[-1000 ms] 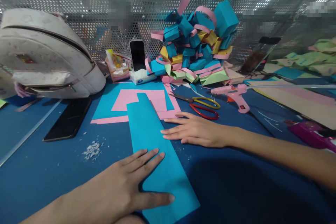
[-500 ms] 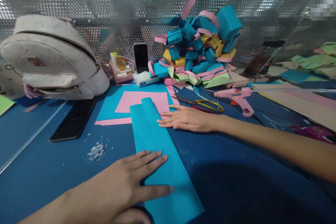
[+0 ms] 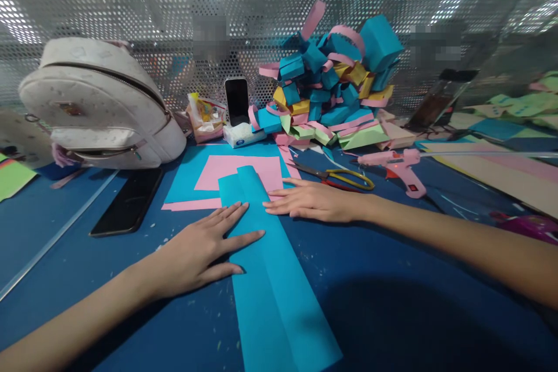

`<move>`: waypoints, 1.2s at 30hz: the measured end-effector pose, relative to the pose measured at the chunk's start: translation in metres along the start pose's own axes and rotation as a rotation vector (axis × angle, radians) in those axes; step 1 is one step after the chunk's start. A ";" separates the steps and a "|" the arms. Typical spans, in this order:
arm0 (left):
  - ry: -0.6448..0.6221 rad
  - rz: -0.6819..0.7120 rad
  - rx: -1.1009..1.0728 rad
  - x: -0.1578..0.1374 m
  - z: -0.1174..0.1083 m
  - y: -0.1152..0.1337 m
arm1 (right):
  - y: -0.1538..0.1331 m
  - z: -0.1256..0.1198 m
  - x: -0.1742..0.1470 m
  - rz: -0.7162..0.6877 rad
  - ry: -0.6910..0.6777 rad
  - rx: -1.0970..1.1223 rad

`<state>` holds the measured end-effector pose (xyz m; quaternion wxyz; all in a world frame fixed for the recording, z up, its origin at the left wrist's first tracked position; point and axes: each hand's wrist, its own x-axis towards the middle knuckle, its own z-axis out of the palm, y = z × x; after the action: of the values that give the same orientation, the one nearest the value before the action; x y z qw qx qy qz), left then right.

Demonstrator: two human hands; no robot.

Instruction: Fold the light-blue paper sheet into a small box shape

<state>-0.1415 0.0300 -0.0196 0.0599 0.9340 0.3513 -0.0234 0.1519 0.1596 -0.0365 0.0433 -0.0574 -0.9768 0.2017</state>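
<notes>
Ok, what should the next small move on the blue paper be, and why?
Probably slide the left hand along the lengthwise crease toward the near end of the blue paper: both hands rest nearer its far end, the right hand at its right edge, and nothing presses the near end.

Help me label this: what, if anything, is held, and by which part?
Nothing is held: the left hand rests on blue paper, right hand at its edge.

I see a white backpack (image 3: 100, 110), with a perforated metal panel (image 3: 131, 0) behind it. On my side of the backpack lies a black phone (image 3: 128, 203). To the backpack's right are a yellow-topped packet (image 3: 204, 119), an upright phone (image 3: 236, 102), a white packet (image 3: 244, 136) and, farthest off, a dark-capped bottle (image 3: 438, 102).
</notes>
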 end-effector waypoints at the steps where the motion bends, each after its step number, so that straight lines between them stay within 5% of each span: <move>1: -0.004 0.002 -0.003 0.000 -0.001 0.000 | 0.000 0.000 0.000 0.000 -0.002 0.003; 26: -0.009 0.025 -0.003 0.002 -0.009 0.000 | 0.017 -0.001 0.020 0.015 0.011 0.017; 36: -0.026 0.017 -0.010 0.003 -0.010 0.000 | 0.043 -0.001 0.031 0.029 0.012 -0.079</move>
<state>-0.1390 0.0331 -0.0102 0.0691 0.9363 0.3428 -0.0333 0.1253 0.2038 -0.0507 0.0441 -0.0744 -0.9828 0.1634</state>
